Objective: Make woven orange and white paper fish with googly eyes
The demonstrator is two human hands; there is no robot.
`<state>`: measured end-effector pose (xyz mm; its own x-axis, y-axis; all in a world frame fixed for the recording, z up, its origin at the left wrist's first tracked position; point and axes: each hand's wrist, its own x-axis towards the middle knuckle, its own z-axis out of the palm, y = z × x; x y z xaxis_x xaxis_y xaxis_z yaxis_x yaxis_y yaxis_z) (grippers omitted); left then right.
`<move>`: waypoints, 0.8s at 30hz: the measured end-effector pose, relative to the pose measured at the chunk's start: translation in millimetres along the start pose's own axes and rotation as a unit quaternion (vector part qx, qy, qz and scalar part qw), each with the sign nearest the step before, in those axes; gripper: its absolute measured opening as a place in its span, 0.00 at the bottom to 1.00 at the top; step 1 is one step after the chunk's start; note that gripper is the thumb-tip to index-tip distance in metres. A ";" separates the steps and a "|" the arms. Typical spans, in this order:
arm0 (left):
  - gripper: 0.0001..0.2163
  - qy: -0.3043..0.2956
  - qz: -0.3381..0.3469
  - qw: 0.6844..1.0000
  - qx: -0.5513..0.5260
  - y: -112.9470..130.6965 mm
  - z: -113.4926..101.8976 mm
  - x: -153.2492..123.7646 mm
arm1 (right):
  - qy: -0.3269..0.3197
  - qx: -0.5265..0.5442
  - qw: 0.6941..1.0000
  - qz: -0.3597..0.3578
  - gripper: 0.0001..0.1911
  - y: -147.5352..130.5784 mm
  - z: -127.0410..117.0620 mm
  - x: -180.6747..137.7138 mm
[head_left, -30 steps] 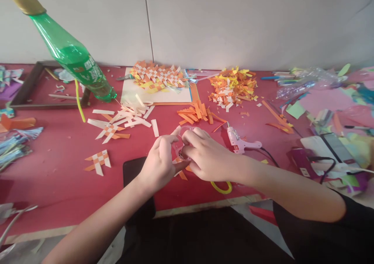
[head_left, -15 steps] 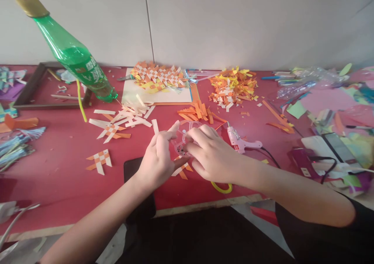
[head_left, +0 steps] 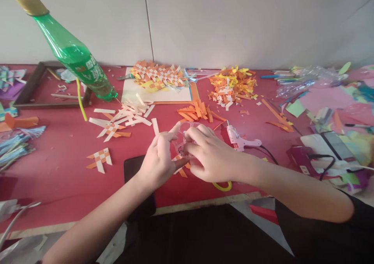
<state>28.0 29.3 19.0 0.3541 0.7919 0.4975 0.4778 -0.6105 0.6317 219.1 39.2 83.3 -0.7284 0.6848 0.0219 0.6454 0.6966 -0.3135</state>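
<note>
From the head view I see my left hand (head_left: 159, 161) and right hand (head_left: 209, 155) meeting over the middle of the red desk (head_left: 58, 174), both pinched on a small clear plastic container (head_left: 182, 145) held just above the surface; it seems to hold tiny dark beads, though I cannot tell exactly. Beneath the hands lies a woven orange-and-white paper piece (head_left: 181, 169), and a black phone (head_left: 134, 170) sits under my left wrist. A pink glue gun (head_left: 240, 139) rests just right of my right hand, its cord trailing off. Further back are loose orange strips (head_left: 196, 112), white strips (head_left: 131, 114), a pile of paper scraps (head_left: 232, 85) and a woven mat (head_left: 156, 76). A green bottle (head_left: 76, 57) stands at the left, tilted in this view. A plain pale wall (head_left: 233, 22) closes the desk's far edge.
</note>
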 end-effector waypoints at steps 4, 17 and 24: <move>0.24 0.017 0.005 1.000 0.014 -1.0 -2.3 1.7 | -0.005 0.032 0.999 -0.004 0.08 2.5 -3.7 0.1; 0.26 0.045 -0.048 0.996 0.056 -33.8 1.3 4.4 | 0.061 0.074 0.995 -0.007 0.05 29.6 25.8 3.0; 0.28 0.072 -0.062 0.991 0.098 -52.9 4.3 1.1 | 0.032 -0.004 0.999 -0.005 0.11 36.7 61.4 -3.9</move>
<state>6.6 62.5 -16.5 0.1714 0.8415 0.5124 0.6622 -0.4835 0.5725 231.6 49.0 13.5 -0.7189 0.6898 0.0863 0.6399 0.7051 -0.3055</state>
